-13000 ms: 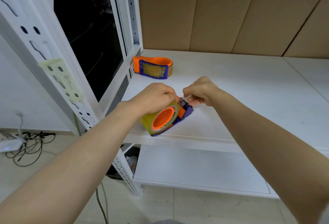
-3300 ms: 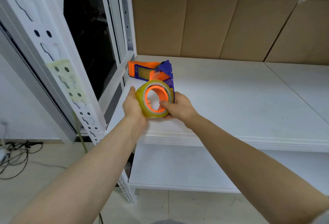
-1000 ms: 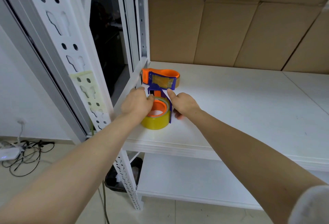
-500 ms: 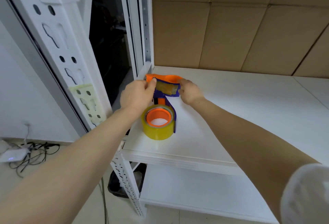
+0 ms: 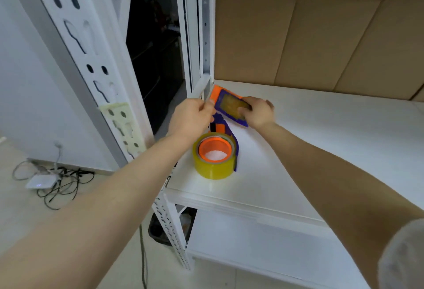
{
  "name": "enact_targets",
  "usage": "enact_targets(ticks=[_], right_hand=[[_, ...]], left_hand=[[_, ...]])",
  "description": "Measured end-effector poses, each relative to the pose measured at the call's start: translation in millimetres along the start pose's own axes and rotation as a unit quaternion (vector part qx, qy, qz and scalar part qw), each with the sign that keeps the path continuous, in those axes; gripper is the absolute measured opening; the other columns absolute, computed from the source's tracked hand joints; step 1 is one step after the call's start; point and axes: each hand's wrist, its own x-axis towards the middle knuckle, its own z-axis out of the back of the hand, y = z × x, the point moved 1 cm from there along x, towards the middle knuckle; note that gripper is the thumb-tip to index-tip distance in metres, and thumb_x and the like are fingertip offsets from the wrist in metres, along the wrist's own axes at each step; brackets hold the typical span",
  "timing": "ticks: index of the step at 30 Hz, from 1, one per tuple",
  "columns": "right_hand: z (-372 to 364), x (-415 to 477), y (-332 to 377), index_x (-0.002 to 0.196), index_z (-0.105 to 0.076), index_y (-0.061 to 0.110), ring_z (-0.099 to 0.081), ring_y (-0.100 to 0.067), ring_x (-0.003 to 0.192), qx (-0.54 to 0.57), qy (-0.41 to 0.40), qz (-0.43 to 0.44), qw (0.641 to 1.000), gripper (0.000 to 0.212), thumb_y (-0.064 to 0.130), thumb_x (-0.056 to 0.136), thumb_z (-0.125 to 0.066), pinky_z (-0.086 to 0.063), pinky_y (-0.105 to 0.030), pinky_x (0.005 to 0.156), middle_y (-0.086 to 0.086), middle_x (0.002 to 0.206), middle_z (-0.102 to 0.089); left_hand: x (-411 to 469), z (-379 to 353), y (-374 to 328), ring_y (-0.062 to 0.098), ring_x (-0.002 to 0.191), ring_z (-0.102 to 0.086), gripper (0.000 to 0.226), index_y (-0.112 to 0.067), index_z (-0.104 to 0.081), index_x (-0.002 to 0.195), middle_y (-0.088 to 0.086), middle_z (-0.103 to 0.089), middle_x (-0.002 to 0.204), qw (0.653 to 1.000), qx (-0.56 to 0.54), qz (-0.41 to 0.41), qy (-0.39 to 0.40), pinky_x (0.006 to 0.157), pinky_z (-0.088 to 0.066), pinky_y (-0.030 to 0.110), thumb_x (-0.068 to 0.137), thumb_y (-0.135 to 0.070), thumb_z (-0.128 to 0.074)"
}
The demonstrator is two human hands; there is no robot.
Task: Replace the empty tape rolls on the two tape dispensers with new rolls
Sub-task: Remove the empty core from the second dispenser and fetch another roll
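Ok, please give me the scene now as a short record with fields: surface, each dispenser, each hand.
surface: white shelf, cardboard wall behind
near dispenser: lying on the shelf near its front edge, yellow roll on its orange hub, no hand on it
far dispenser: at the back left corner, tilted, blurred; roll state cannot be told
right hand: gripping the far dispenser
left hand: at the far dispenser's left end, fingers pinched; contact unclear
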Motion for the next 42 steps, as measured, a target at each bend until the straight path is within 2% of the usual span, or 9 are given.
enact_targets(ticks=[3, 8, 15, 20, 25, 27, 31, 34, 42], right_hand=[[29, -22, -3, 0.102, -0.063, 0.005, -0.058, -0.023, 0.078, 0.323, -0.047, -0.101, 0.940, 0.018, 0.010, 0.091, -0.050, -0.045, -0.031, 0.073, -0.013, 0.089, -0.064], [54, -55, -32, 0.093, -0.058, 0.007, -0.065, -0.020, 0.063, 0.632, -0.012, -0.318, 0.707, 0.015, 0.017, 0.095, -0.048, -0.057, -0.036, 0.056, -0.011, 0.085, -0.065], [53, -103, -63, 0.119, -0.051, 0.004, -0.060, -0.032, 0.093, 0.656, 0.058, -0.402, 0.636, 0.030, 0.022, 0.098, -0.038, -0.046, -0.047, 0.072, -0.020, 0.107, -0.062], [57, -106, -64, 0.097, -0.056, 0.003, -0.059, -0.022, 0.074, 0.551, 0.024, -0.362, 0.751, 0.029, 0.030, 0.095, -0.047, -0.056, -0.036, 0.063, -0.011, 0.085, -0.059], [73, -113, -63, 0.108, -0.059, 0.012, -0.056, -0.019, 0.092, 0.322, 0.034, -0.266, 0.908, 0.042, 0.047, 0.087, -0.056, -0.042, -0.022, 0.071, -0.006, 0.103, -0.061], [73, -114, -66, 0.126, -0.054, 0.012, -0.053, -0.022, 0.113, 0.294, 0.037, -0.225, 0.928, 0.047, 0.037, 0.087, -0.059, -0.041, -0.023, 0.080, -0.007, 0.128, -0.056], [69, -117, -69, 0.136, -0.044, 0.011, -0.052, -0.025, 0.117, 0.252, 0.038, -0.176, 0.951, 0.045, 0.019, 0.093, -0.052, -0.044, -0.036, 0.100, -0.010, 0.137, -0.051], [72, -118, -73, 0.136, -0.045, 0.012, -0.049, -0.029, 0.124, 0.220, 0.033, -0.153, 0.963, 0.041, 0.011, 0.095, -0.042, -0.042, -0.045, 0.105, -0.009, 0.139, -0.049], [86, -120, -76, 0.121, -0.061, 0.012, -0.047, -0.023, 0.125, 0.039, -0.038, -0.022, 0.998, 0.044, -0.005, 0.085, -0.043, -0.038, -0.026, 0.098, -0.006, 0.130, -0.059]], left_hand=[[-1, -11, -9, 0.032, 0.083, -0.067, 0.041, -0.002, -0.070, 0.084, 0.016, -0.072, 0.082, 1.000, -0.023, -0.010, 0.016, 0.083, -0.053, 0.044, 0.088, -0.035, -0.046], [-18, -38, -32, 0.023, 0.114, -0.058, 0.035, -0.011, -0.060, 0.122, 0.007, -0.064, 0.119, 0.996, -0.034, 0.002, 0.078, 0.098, -0.041, 0.028, 0.088, -0.019, -0.058], [-45, -79, -48, 0.019, 0.099, -0.053, 0.076, -0.014, -0.046, 0.125, 0.002, -0.052, 0.118, 0.944, 0.132, -0.064, 0.296, 0.076, -0.040, 0.026, 0.064, -0.041, -0.082], [-54, -91, -55, 0.026, 0.117, -0.047, 0.079, -0.018, -0.038, 0.136, 0.011, -0.046, 0.127, 0.936, 0.175, -0.099, 0.288, 0.091, -0.042, 0.030, 0.071, -0.045, -0.075], [-54, -101, -53, 0.026, 0.112, -0.052, 0.069, -0.023, -0.043, 0.123, 0.009, -0.049, 0.122, 0.943, 0.152, -0.053, 0.291, 0.082, -0.043, 0.029, 0.067, -0.044, -0.077], [-57, -108, -53, 0.024, 0.112, -0.048, 0.044, -0.037, -0.043, 0.100, 0.008, -0.048, 0.119, 0.943, 0.154, -0.054, 0.289, 0.083, -0.042, 0.029, 0.069, -0.041, -0.075], [-59, -119, -52, 0.024, 0.110, -0.050, 0.096, -0.019, -0.030, 0.134, 0.005, -0.043, 0.115, 0.954, 0.131, -0.035, 0.267, 0.084, -0.047, 0.031, 0.057, -0.044, -0.082], [-60, -124, -51, 0.024, 0.109, -0.051, 0.095, -0.015, -0.030, 0.135, 0.007, -0.044, 0.118, 0.959, 0.129, -0.032, 0.249, 0.079, -0.043, 0.028, 0.059, -0.045, -0.080], [-47, -105, -48, 0.025, 0.131, -0.037, 0.116, -0.010, -0.007, 0.150, 0.009, -0.028, 0.146, 0.937, 0.175, -0.029, 0.300, 0.084, -0.035, 0.024, 0.064, -0.039, -0.080]])
